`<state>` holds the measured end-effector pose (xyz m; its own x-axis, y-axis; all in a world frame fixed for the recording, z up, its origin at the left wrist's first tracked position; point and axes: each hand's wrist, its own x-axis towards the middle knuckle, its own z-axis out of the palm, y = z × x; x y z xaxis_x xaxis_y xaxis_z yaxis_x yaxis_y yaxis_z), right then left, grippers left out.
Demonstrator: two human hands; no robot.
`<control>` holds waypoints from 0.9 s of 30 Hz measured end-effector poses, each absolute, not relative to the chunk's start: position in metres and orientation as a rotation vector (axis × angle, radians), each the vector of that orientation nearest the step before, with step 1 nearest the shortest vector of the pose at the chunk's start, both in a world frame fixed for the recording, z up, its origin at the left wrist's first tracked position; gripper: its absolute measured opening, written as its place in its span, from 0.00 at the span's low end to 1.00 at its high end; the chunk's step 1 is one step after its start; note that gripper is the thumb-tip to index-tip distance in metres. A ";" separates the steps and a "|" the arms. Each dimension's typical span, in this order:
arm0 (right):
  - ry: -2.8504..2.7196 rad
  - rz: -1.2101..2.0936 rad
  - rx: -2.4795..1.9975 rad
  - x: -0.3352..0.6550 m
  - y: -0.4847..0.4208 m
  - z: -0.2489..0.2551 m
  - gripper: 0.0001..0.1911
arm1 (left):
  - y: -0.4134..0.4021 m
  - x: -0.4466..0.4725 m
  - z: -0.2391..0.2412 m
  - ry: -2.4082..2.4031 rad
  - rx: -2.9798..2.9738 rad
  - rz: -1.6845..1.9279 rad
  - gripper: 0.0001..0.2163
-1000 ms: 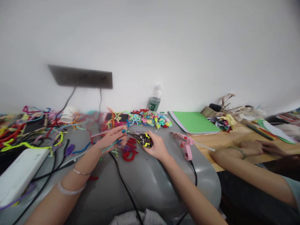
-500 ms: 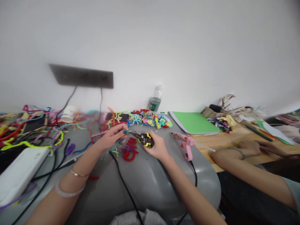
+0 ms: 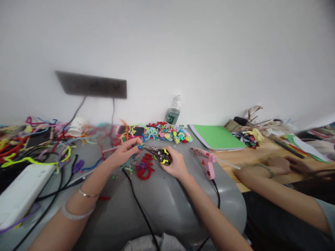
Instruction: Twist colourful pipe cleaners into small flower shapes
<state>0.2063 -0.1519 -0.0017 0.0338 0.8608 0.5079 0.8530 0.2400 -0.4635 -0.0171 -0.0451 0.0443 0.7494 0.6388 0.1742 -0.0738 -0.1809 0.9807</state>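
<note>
My left hand [image 3: 125,151] pinches a small blue-teal pipe cleaner piece [image 3: 140,146] between thumb and fingers. In my right hand [image 3: 176,163] is a pair of pliers [image 3: 162,156] with black and yellow handles. Their jaws point left and meet the blue piece at my left fingertips; whether they bite on it I cannot tell. Just below the pliers lies a coiled red pipe cleaner [image 3: 144,173] with a purple bit by it. Small green and teal scraps [image 3: 128,169] are scattered under my left hand.
Pipe cleaner flowers [image 3: 170,133] are heaped before a plastic bottle [image 3: 173,113]. To the right are a pink glue gun [image 3: 208,164] and green paper [image 3: 217,136]. Tangled pipe cleaners, cables and a white box [image 3: 24,191] fill the left. Another person's arm [image 3: 282,188] rests at right.
Both my hands and the pliers stay nearly where they were. The other person's farther hand at the right has shifted slightly.
</note>
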 end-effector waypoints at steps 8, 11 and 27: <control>-1.785 0.015 -1.584 0.206 -0.153 -0.002 0.16 | -0.040 -0.019 0.036 0.369 1.556 0.600 0.14; -1.782 0.012 -1.582 0.205 -0.154 -0.001 0.16 | -0.041 -0.019 0.038 0.344 1.507 0.591 0.16; -1.782 0.048 -1.613 0.204 -0.154 -0.001 0.15 | -0.043 -0.016 0.039 0.357 1.432 0.597 0.17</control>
<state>0.2038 -0.1541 -0.0010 0.0432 0.8790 0.4748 0.8519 0.2158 -0.4771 -0.0155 -0.0430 0.0385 0.8048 0.5813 0.1202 -0.1690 0.0303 0.9851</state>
